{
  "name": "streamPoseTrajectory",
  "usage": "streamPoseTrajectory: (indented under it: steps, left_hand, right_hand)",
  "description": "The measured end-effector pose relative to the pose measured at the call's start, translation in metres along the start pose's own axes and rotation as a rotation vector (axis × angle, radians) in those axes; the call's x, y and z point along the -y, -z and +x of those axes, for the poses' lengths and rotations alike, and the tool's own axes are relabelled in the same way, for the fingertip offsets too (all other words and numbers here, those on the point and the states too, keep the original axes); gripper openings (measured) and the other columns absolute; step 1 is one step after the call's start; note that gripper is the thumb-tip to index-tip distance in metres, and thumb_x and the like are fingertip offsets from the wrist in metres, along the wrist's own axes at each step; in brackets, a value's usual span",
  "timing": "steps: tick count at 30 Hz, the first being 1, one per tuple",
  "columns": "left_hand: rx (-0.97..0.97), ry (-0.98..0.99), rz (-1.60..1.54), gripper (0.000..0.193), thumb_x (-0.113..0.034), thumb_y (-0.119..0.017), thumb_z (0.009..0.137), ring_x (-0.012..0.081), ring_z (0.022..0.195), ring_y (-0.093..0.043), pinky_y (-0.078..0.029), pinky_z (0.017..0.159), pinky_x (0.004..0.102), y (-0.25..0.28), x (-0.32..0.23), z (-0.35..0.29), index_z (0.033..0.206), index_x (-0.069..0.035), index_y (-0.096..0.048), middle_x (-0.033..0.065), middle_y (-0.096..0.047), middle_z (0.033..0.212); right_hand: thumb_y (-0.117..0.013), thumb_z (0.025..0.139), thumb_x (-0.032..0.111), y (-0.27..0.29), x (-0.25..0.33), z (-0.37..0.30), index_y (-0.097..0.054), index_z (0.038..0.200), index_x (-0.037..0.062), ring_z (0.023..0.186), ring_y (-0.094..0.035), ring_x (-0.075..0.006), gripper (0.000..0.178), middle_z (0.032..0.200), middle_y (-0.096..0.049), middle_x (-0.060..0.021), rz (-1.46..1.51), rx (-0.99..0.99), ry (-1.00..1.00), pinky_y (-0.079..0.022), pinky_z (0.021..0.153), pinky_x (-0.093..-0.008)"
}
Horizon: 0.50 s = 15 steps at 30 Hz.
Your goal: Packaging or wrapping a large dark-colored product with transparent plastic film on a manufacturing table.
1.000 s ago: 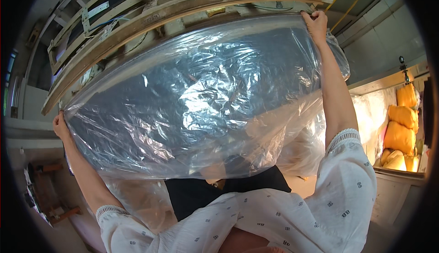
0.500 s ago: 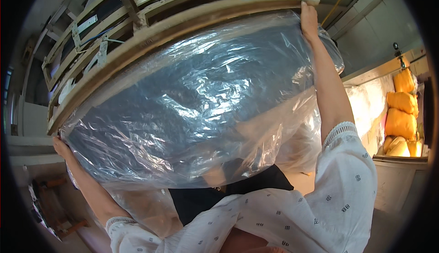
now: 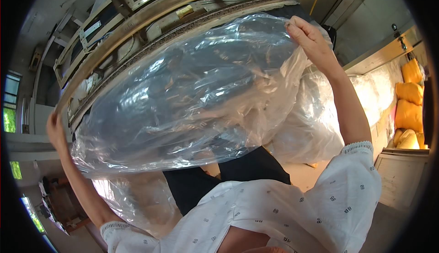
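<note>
A large clear plastic sheet (image 3: 201, 102) spreads in front of my body, wrinkled and shiny, its near part sagging over my lap. Its upper right corner is pinched in my right hand (image 3: 315, 42), thumb against fingers. Far to the left, my left hand (image 3: 56, 129) is closed at the left end of a long wooden bar (image 3: 157, 8). That bar stands raised above a dark, rough-edged ledge (image 3: 183, 29), with a gap between the two. The film's far edge lies along this ledge.
A wooden frame with metal brackets (image 3: 93, 29) rises behind the bar. More clear film (image 3: 311, 116) hangs in folds below my right arm. Stacked yellow bundles (image 3: 409, 111) stand at the far right, beside a wooden ledge (image 3: 379, 54). A brown wooden stand (image 3: 64, 202) is at lower left.
The bar has lifted away, uncovering the ledge beneath. My right hand has left the bar's right end, come down slightly and taken the film's corner. My left hand has risen a little.
</note>
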State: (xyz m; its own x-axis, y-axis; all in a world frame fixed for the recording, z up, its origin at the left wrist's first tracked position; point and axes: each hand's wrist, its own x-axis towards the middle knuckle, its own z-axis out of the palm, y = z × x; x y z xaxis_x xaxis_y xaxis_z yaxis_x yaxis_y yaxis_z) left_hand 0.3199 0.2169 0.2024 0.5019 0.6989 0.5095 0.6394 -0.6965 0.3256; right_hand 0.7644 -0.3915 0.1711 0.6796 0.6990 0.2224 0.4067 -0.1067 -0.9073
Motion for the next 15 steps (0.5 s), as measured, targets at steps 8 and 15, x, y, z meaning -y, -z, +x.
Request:
streamPoseTrajectory:
  steps: [8, 15]
  left_hand:
    - [0.237, -0.640, -0.748, 0.043, -0.020, -0.070, 0.073, 0.0253, 0.096, -0.056, -0.047, 0.078, 0.0355, -0.076, -0.467, -0.159, 0.107, -0.001, -0.054, 0.0144, -0.054, 0.109]
    - [0.431, -0.308, -0.996, 0.008, -0.011, -0.056, 0.087, 0.0031, 0.069, -0.042, -0.033, 0.060, 0.0173, -0.080, -0.411, -0.214, 0.085, -0.003, -0.057, -0.0028, -0.046, 0.077]
  right_hand:
    - [-0.055, 0.088, 0.023, -0.018, 0.041, -0.045, -0.046, 0.074, 0.0047, 0.067, -0.036, -0.0062, 0.025, 0.069, -0.036, 0.0041, -0.016, 0.008, 0.081, -0.032, 0.059, -0.0215]
    - [-0.060, 0.072, 0.005, 0.005, 0.014, -0.048, -0.060, 0.086, 0.0075, 0.070, -0.053, -0.0203, 0.015, 0.080, -0.049, -0.0059, -0.834, 0.047, 0.336, -0.041, 0.060, -0.0293]
